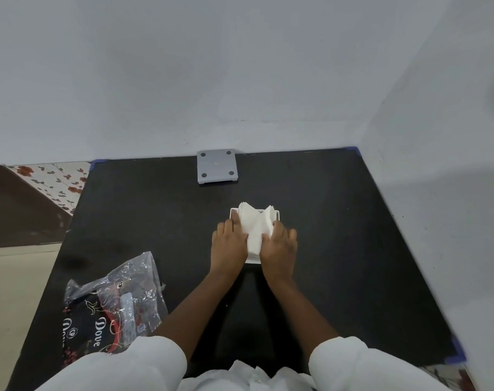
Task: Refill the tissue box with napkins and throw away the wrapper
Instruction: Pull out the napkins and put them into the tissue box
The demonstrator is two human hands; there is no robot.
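from the head view, the white tissue box (253,260) sits near the middle of the black tabletop (339,235), and everything else is placed from it. both forearms reach forward out of white sleeves (144,362), palms down, the left hand (229,245) at the box's left side and the right hand (279,246) at its right, fingers closed against a stack of white napkins (255,224) pressed between them, its far end fanning open above the box. the crumpled wrapper (113,303) lies well to the box's near left. a grey square lid (217,166) rests beyond the box at the wall.
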